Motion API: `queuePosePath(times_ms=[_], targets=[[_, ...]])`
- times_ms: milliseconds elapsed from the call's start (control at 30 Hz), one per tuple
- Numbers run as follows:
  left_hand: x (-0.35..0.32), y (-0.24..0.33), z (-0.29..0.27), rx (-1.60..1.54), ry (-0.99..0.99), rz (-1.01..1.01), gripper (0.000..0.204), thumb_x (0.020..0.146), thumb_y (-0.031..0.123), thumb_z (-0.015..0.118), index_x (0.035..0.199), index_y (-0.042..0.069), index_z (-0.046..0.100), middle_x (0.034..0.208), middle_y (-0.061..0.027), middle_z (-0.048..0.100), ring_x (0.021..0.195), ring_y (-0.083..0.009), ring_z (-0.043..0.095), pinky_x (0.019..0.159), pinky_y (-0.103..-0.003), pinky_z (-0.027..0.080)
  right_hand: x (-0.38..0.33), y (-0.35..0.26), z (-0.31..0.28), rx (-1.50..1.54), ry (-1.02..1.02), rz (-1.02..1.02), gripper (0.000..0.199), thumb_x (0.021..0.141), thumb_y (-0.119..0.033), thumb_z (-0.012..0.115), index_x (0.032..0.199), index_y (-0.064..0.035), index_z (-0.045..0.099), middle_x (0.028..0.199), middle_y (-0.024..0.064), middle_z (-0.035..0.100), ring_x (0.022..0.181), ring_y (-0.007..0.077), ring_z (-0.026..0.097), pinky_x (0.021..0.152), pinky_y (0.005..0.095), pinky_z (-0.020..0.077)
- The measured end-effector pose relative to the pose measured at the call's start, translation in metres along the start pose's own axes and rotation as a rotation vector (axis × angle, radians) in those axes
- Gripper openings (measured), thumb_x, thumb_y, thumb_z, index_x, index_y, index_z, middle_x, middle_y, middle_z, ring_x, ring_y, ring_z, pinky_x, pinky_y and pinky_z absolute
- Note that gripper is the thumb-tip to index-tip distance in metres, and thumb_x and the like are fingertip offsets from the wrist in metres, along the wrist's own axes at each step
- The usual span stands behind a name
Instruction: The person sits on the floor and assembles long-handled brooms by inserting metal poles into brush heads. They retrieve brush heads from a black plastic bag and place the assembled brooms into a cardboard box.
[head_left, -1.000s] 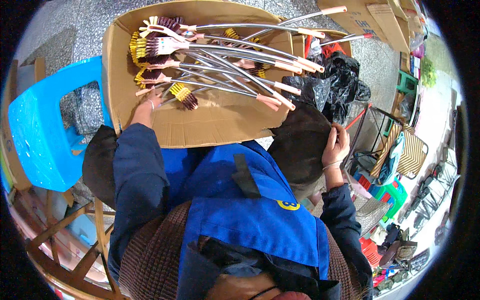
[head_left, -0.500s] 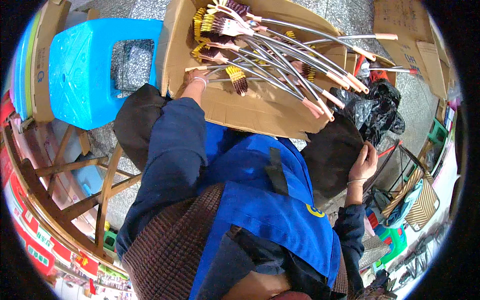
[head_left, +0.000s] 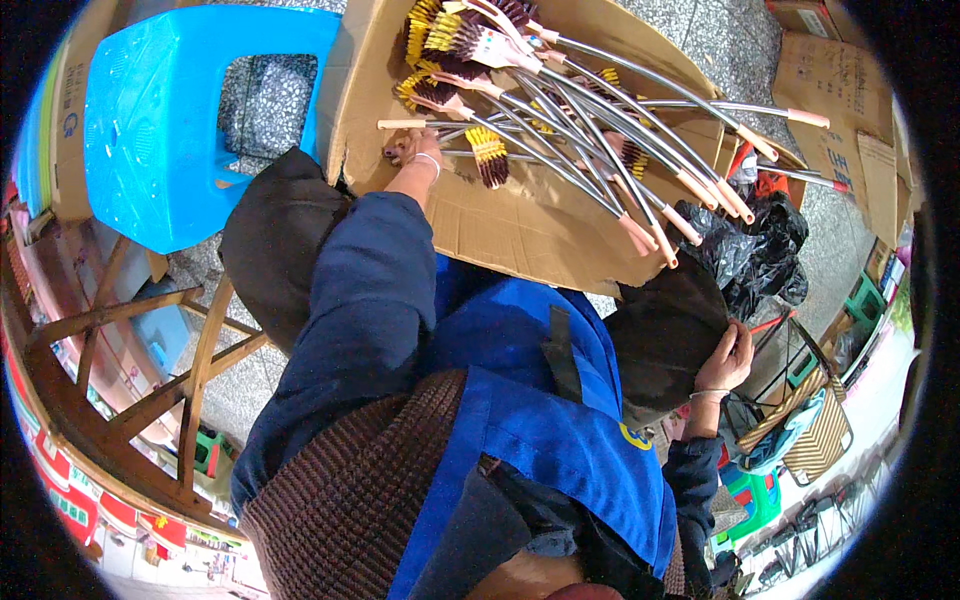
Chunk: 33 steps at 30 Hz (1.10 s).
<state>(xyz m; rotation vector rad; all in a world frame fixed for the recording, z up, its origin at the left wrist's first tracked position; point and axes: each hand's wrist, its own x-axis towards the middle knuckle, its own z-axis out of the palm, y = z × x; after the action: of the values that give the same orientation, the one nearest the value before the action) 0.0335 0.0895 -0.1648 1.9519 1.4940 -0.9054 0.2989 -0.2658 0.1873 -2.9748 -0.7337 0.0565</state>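
Note:
A pile of long-handled brushes (head_left: 585,120) lies in an open cardboard box (head_left: 510,235) in front of me. They have yellow and dark brown bristles, curved metal rods and pale pink ends. At the box's left side, my left hand (head_left: 413,148) is closed with fingers curled round a brush's rod, which runs out to its right. Just above these fingers lies a pink handle end (head_left: 400,124). My right hand (head_left: 731,358) rests loosely on my right knee (head_left: 665,335), holding nothing, its fingers bent over the dark trousers.
A blue plastic stool (head_left: 150,130) stands left of the box. Below it is a wooden frame (head_left: 200,370). Black plastic bags (head_left: 755,250) lie right of the box, with flattened cardboard (head_left: 835,95) beyond. A striped bag (head_left: 815,435) and a green stool (head_left: 757,500) are at lower right.
My view has shifted slightly. My left hand has moved a little along the box's left side, and a pink handle end shows more plainly above it. My right hand stays on the knee.

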Motion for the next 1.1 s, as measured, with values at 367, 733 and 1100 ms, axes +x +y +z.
queuePosePath(times_ms=[367,733,1100], targets=[[-0.017,0.000,-0.022,-0.063,-0.241,0.364,0.051,0.082,0.041,0.050,0.115,0.002,0.052,0.119,-0.0212,0.052,0.114,-0.0341,0.047,0.096,-0.039,0.037,0.002,-0.009,0.004,-0.004,-0.001,0.046,0.017,0.085,-0.023,0.053,0.088,-0.0095,0.063,0.086,0.0086,0.062,0.080,0.0286,0.055,0.072,0.0370,0.0438],[-0.105,0.041,-0.125,0.085,-0.208,0.496,0.039,0.085,0.034,0.052,0.098,-0.002,0.057,0.086,-0.0181,0.063,0.077,-0.0301,0.062,0.070,-0.042,0.049,-0.005,-0.005,0.015,0.105,0.198,-0.085,0.014,0.079,-0.023,0.058,0.077,-0.0097,0.061,0.074,0.0088,0.062,0.072,0.0300,0.056,0.065,0.0403,0.0450],[-0.286,-0.028,-0.260,0.885,0.004,0.581,0.023,0.080,0.015,0.052,0.096,0.001,0.059,0.092,-0.0203,0.063,0.093,-0.0335,0.060,0.079,-0.042,0.048,-0.015,0.000,0.019,0.129,0.252,-0.045,0.012,0.078,-0.024,0.059,0.078,-0.0134,0.064,0.078,0.0059,0.064,0.077,0.0279,0.057,0.067,0.0391,0.0456]])
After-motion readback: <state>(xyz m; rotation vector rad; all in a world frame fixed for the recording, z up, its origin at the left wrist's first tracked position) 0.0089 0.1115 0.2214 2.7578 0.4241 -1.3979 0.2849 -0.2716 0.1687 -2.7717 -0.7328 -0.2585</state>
